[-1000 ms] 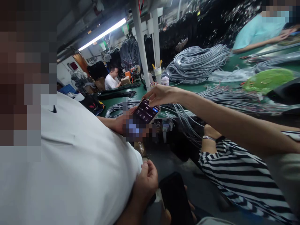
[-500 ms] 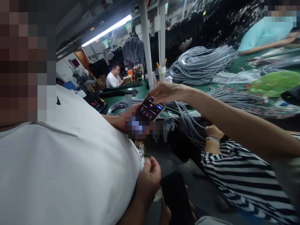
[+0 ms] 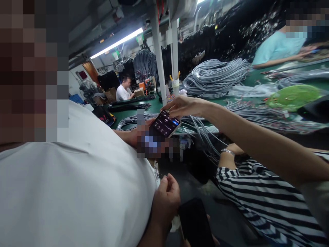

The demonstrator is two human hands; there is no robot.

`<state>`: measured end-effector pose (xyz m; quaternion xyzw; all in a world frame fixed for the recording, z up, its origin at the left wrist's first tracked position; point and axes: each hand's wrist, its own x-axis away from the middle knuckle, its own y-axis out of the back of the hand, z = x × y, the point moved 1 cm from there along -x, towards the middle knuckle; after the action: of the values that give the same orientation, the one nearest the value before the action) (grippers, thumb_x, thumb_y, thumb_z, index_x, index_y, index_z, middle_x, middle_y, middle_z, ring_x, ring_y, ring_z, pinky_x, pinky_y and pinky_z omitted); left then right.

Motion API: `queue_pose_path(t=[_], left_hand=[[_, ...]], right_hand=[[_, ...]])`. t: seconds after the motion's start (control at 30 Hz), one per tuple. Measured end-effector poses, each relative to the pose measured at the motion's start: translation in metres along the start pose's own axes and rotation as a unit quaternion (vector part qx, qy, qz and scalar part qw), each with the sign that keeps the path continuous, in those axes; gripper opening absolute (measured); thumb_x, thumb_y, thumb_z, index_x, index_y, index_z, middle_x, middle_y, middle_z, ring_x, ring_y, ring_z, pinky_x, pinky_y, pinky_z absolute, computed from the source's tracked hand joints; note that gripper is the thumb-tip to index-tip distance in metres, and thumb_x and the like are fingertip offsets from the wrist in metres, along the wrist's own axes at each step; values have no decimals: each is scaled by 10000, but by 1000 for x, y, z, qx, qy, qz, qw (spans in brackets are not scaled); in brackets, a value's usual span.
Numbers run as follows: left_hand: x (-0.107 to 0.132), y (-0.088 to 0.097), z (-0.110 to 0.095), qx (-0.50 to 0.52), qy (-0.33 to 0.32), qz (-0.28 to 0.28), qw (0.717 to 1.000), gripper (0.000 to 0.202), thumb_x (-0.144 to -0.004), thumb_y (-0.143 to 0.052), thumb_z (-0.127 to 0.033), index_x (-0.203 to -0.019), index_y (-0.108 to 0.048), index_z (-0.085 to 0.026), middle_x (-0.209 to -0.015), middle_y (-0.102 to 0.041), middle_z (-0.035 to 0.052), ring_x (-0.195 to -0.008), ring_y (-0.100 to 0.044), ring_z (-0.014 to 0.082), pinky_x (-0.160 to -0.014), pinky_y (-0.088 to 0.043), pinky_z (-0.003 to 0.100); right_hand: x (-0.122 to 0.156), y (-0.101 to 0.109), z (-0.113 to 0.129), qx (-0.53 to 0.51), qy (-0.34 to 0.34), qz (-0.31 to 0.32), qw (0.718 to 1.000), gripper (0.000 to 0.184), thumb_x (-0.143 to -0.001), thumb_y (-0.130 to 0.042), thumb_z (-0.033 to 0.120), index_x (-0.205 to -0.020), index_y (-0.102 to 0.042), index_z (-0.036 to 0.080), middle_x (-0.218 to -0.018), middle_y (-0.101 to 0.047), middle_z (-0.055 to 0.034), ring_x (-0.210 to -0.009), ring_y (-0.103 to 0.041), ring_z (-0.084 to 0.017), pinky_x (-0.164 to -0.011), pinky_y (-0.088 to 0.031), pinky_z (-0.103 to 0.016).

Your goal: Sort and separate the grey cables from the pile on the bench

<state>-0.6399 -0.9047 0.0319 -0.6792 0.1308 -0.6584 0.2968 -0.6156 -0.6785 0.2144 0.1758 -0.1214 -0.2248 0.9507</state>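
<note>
I recorded my right hand (image 3: 183,106) at the upper end of the lit phone (image 3: 164,125), which a co-worker's hand (image 3: 132,136) supported; I could not tell whether it pinched. My left hand (image 3: 215,241) gripped the dark phone (image 3: 196,223) below.

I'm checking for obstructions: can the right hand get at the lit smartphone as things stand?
Yes, it looks so: the right hand is at the lit smartphone, its fingers by the upper end, and nothing visible stands between them. Another person's hand holds the phone.
</note>
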Motion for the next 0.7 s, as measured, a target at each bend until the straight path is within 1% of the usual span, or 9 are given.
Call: queue_pose_path(t=[0.07,0.17,0.3,0.4,0.53,0.63,0.7], left_hand=[[8,-7,1,75,58,-7,995,244,-939,-399,-202,-1082,-552,-78,-752,-580,39,-584,-608,81,-534,-510,121],[18,-14,1,159,109,-9,981,235,-941,-428,-255,-1036,-564,-88,-773,-572,44,-583,-598,79,-514,-499,122],[22,-15,0,174,130,-16,976,226,-934,-448,-272,-1000,-579,-100,-758,-571,39,-571,-590,82,-491,-488,136],[22,-13,0,192,134,-26,972,210,-928,-457,-264,-990,-578,-103,-745,-576,37,-572,-591,86,-482,-485,139],[22,-11,-2,174,137,-28,975,212,-922,-455,-240,-1028,-569,-97,-768,-583,45,-598,-605,91,-500,-497,138],[24,-12,-2,103,99,-26,989,245,-926,-425,-198,-1102,-553,-86,-767,-580,44,-598,-614,90,-525,-507,136],[25,-14,-1,51,66,-23,996,268,-925,-404,-162,-1141,-538,-79,-769,-581,46,-593,-617,93,-540,-516,144]], right_hand=[[3,0,0,-6,11,-3,1000,329,-805,-554,65,-1116,-658,31,-651,-650,-2,-567,-569,-65,-534,-463,-124],[6,1,0,-27,7,-17,999,312,-840,-566,102,-1130,-647,22,-654,-655,-2,-556,-567,-57,-529,-455,-114],[5,2,-5,-85,-4,-5,996,281,-917,-495,127,-1131,-643,21,-670,-680,-31,-544,-593,-64,-533,-460,-124],[3,3,-8,-106,-5,-11,994,282,-937,-461,116,-1125,-645,14,-630,-664,-21,-531,-591,-60,-526,-443,-114],[5,2,-11,-111,-12,-18,994,304,-935,-452,106,-1168,-618,3,-621,-653,-2,-528,-586,-53,-528,-436,-116],[6,2,-14,-110,-6,-25,994,316,-936,-450,116,-1182,-603,-9,-626,-650,0,-540,-586,-52,-530,-433,-120],[5,3,-17,-108,-15,-29,994,316,-933,-455,117,-1184,-606,-1,-632,-654,-5,-548,-591,-59,-538,-443,-131]])
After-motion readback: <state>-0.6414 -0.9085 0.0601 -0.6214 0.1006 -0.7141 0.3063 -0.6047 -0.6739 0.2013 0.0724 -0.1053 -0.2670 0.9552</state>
